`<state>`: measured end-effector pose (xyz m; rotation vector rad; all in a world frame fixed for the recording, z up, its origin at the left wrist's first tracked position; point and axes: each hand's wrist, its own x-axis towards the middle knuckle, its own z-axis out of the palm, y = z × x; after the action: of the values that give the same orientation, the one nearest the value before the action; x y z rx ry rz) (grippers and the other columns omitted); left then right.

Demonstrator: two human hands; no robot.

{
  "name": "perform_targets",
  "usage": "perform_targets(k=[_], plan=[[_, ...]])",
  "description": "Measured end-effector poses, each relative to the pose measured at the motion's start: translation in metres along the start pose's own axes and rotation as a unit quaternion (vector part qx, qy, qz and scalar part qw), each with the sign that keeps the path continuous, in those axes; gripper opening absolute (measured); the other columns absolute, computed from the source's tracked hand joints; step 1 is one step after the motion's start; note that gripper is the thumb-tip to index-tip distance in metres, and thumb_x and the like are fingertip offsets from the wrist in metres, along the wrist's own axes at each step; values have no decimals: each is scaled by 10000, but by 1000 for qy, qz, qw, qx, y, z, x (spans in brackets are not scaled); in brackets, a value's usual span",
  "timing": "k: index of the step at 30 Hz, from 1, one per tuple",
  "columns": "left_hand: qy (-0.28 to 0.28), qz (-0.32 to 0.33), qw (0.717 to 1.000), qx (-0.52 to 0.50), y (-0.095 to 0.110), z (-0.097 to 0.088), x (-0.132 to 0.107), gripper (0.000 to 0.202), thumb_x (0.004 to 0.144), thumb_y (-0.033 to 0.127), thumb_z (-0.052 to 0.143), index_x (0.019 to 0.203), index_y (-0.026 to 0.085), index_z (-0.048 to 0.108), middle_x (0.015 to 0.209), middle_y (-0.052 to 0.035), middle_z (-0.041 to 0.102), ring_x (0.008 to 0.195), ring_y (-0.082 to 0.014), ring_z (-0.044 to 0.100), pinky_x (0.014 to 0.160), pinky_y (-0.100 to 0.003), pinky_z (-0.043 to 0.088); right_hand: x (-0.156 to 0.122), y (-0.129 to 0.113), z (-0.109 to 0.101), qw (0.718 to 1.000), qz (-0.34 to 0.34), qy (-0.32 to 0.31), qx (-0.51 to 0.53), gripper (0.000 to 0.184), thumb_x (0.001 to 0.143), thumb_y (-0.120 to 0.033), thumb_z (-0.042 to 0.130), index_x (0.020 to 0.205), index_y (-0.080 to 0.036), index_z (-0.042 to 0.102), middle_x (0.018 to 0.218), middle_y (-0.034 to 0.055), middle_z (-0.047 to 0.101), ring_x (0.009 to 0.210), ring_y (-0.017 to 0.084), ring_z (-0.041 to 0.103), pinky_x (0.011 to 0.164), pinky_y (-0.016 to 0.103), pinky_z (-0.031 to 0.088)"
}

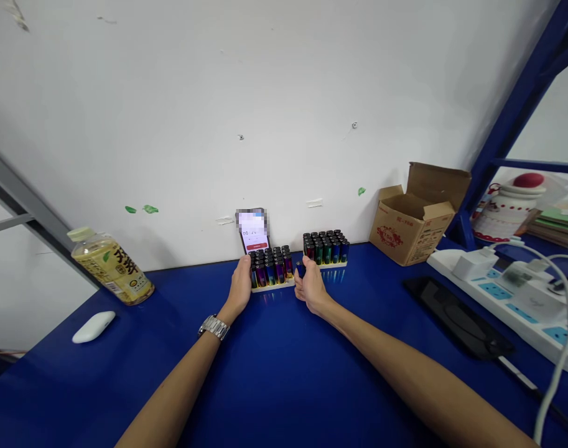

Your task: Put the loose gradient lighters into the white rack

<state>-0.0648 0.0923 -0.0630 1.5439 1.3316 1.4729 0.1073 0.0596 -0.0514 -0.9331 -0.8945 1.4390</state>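
Note:
Two pale trays hold upright batteries with shiny coloured wraps and dark tops, standing in rows. My left hand (239, 286) grips the left end of the nearer battery tray (273, 288), its fingers partly hidden behind the batteries. At that tray's right end, my right hand (313, 286) pinches a single blue battery (301, 269), which stands out upright from the fingers. Just behind the right hand is the second battery tray (335, 265), partly covered by it. A phone (254, 231) with a lit screen leans on the wall behind the nearer tray.
On the blue table (265, 373), a tilted drink bottle (113, 264) and a white earphone case (94, 327) lie to the left. To the right are an open cardboard box (414, 218), a dark phone (456, 317) on a cable and a power strip (502, 298) with chargers.

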Motion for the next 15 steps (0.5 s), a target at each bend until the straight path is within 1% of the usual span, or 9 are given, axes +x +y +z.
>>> perform_targets(k=[2,4,8,9,11,15], plan=[[0,0,1000,1,-1,0,1,528,876,583,355,1055,171,632,1094,-65,663,987,-214,584,969,-370,403,1,0,0,1000,-11,8,-4,438,871,-426,360,489,-237,264,381,-74,258,324,57,150,317,196,123],[0,0,1000,0,-2,0,1,530,877,580,356,1068,168,628,1107,-71,661,999,-217,583,971,-375,402,0,-1,1,1000,-2,12,-2,459,874,-471,355,487,-232,295,382,-70,278,317,57,172,311,196,135],[0,3,1000,-2,-2,0,1,521,878,574,360,1075,171,626,1113,-67,661,1023,-216,580,970,-367,403,-3,-4,1,1000,18,-8,13,528,861,-573,350,465,-225,334,357,-76,264,292,54,168,301,209,136],[-1,4,1000,-3,-2,0,1,520,879,574,358,1070,173,628,1104,-64,664,1014,-214,582,965,-367,407,-4,-4,1,1000,13,-14,10,522,857,-564,364,463,-224,332,353,-76,270,288,54,171,303,211,135],[-3,5,1000,-3,-3,0,0,520,880,574,355,1063,174,631,1086,-62,668,994,-214,586,952,-372,415,-3,-1,0,1000,-4,-22,0,471,854,-500,386,475,-227,326,352,-71,290,287,58,189,307,212,139],[-3,6,1000,-3,-3,0,1,525,879,576,358,1070,167,627,1085,-67,663,1008,-219,576,961,-379,405,1,3,-1,1000,-25,-10,-12,326,836,-350,357,535,-235,310,368,-81,280,309,64,169,313,198,128]])
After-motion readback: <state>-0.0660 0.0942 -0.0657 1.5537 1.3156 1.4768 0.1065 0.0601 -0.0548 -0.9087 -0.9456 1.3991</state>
